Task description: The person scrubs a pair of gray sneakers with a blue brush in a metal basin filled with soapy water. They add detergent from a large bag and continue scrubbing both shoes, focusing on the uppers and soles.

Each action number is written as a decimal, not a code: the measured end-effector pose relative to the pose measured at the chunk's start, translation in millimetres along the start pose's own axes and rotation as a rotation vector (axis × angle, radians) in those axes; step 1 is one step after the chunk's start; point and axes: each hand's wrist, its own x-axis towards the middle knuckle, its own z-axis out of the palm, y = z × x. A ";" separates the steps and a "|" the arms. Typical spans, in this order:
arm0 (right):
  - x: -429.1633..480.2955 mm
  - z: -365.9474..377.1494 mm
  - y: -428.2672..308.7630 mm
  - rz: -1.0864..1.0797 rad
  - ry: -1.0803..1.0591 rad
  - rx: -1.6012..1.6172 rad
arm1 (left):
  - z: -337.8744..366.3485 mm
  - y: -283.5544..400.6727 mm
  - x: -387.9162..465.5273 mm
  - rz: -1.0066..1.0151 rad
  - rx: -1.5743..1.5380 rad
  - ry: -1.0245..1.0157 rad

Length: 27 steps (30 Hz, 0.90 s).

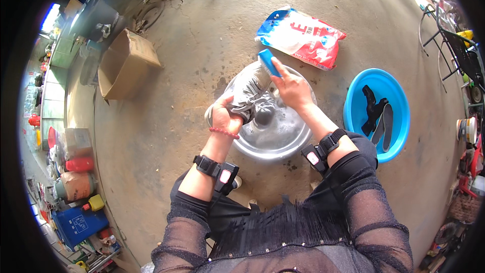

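Note:
My left hand (226, 115) grips a grey lace-up shoe (244, 93) near its heel opening, above a round metal basin (271, 154). In my right hand (294, 88) is a blue-backed scrubbing brush (268, 61), its pale bristles against the far end of the shoe. Cloudy water with suds (271, 136) lies in the basin. A dark, rounded toe-like part (264, 115) shows beside the laces; whether it belongs to a second shoe I cannot tell.
Right of the basin, a blue plastic basin (347, 112) holds dark insoles (386, 127) and a black cloth item (371, 108). Beyond the metal basin lies a printed plastic detergent bag (303, 38). An open cardboard box (130, 66) stands left; a black metal-framed chair (451, 45) is far right.

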 end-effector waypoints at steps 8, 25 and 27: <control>16.8 -10.1 5.9 0.291 0.015 0.949 | -7.9 5.0 -0.3 -0.138 -0.084 -0.163; 19.4 -16.9 -2.0 0.432 0.189 0.947 | -8.3 -16.4 -13.5 -0.199 0.215 -0.493; 19.2 -16.0 7.9 0.520 0.065 0.969 | -11.9 -20.1 -8.9 -0.181 0.184 -0.427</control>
